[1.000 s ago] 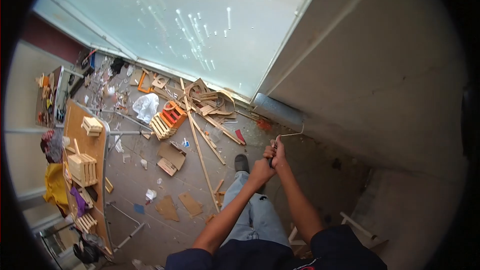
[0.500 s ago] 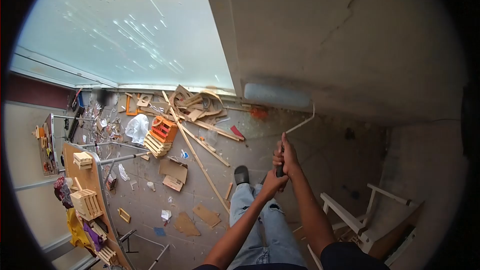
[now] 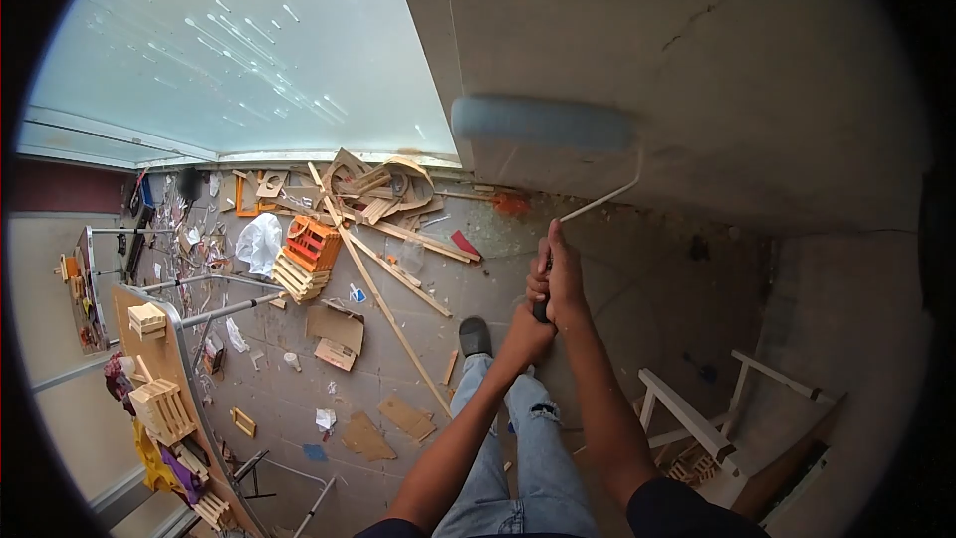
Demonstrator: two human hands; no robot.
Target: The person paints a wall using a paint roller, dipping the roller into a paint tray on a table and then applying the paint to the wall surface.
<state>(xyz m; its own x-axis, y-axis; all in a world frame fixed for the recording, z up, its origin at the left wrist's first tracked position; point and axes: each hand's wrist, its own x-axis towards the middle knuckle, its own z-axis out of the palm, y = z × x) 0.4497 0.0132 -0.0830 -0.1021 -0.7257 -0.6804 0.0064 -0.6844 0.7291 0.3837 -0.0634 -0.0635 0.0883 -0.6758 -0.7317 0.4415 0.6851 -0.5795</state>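
Both my hands grip the black handle of a paint roller [image 3: 543, 124]. My right hand [image 3: 563, 274] is wrapped round its upper part, thumb along the handle. Just below, my left hand [image 3: 526, 336] closes round the lower end. A bent wire frame [image 3: 602, 201] runs from the handle up to the wide pale blue sleeve, which is blurred by motion. The sleeve lies against the lower part of the grey wall [image 3: 597, 30], or very near it; contact cannot be made out exactly. A crack [image 3: 712, 8] runs down the wall higher up.
Scrap wood and cardboard [image 3: 383, 189] lie along the wall's foot, with a long wooden strip [image 3: 383, 309] across the floor. An orange slatted crate [image 3: 311, 244] and an open cardboard box [image 3: 334, 334] sit left. A table [image 3: 174, 339] holds small crates. A wooden frame [image 3: 687, 418] stands right.
The roller has moved up the wall, with both hands rising along with it. My view has shifted slightly, and my grip on the handle remains.
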